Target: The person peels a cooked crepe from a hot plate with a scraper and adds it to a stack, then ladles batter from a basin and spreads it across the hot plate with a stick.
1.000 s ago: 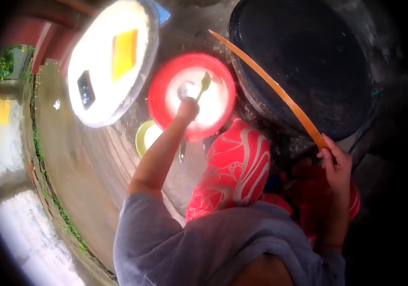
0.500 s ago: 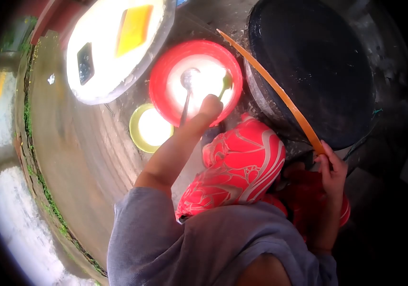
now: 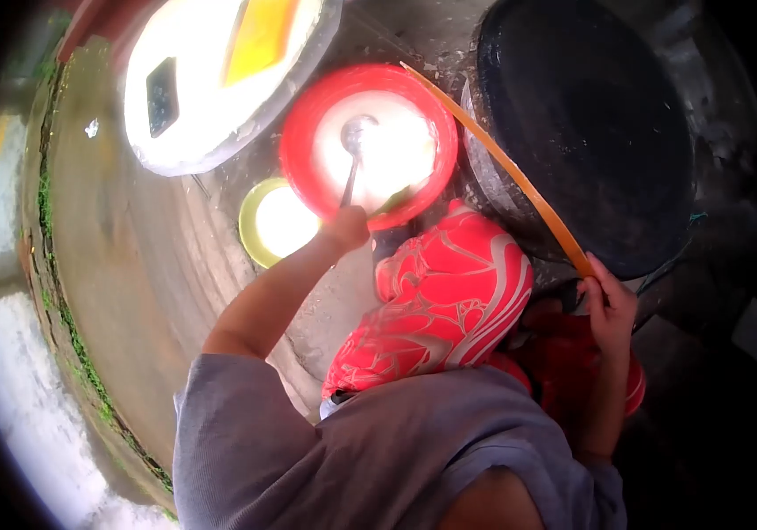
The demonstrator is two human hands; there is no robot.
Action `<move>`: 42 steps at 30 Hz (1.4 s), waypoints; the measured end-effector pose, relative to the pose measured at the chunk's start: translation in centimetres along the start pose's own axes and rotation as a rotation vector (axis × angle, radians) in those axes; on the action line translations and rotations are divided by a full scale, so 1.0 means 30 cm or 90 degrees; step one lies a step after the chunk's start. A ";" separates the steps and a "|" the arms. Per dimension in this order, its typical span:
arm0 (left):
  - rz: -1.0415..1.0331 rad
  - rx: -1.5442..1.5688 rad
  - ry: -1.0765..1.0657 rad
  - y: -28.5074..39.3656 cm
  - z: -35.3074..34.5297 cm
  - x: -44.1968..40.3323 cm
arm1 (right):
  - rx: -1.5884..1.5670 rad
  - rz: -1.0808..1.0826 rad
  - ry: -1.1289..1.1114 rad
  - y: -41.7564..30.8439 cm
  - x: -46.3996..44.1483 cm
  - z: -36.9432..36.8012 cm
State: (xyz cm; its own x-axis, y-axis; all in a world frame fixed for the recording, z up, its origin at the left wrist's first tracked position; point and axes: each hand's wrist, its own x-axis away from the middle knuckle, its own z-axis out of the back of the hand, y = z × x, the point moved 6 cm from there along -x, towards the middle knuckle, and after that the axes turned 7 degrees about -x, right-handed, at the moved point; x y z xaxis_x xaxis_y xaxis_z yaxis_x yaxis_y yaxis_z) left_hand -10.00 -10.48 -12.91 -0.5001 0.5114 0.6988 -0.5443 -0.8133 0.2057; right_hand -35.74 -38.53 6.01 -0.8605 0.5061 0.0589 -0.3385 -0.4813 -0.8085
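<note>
My left hand [image 3: 347, 228] is closed around the handle of a metal ladle [image 3: 360, 132], its round bowl lying in white, glaring contents of a red basin [image 3: 297, 150]. Against the near inner wall of that basin rests a green object [image 3: 392, 200], too blurred to name. My right hand [image 3: 610, 296] grips the lower end of a long, flat, orange-brown strip [image 3: 520, 181], perhaps wood or bamboo. The strip slants up and left, its far tip over the basin's rim and its length along the left side of a large round black surface [image 3: 586, 132].
A small yellow-green bowl [image 3: 253, 238] with bright contents stands left of the basin. A round white surface [image 3: 210, 115] carries a dark phone-like rectangle [image 3: 163, 97] and a yellow-orange rectangle [image 3: 260, 40]. My knee in red patterned cloth [image 3: 458, 283] is close below the basin.
My left hand has let go of the green object, which now leans at the basin's near side, and has moved down-left onto the ladle handle. My right hand keeps the strip, nearly still.
</note>
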 end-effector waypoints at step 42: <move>-0.150 0.154 0.066 -0.180 0.015 -0.235 | 0.020 0.018 -0.021 -0.039 -0.052 -0.021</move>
State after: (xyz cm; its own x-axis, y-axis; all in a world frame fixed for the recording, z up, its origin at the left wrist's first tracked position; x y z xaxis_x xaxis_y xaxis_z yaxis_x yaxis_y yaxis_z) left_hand -3.24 -9.83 -18.64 -0.4520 0.7081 0.5424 -0.4840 -0.7055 0.5177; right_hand -33.76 -38.31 6.50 -0.8815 0.4689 0.0565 -0.3261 -0.5176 -0.7910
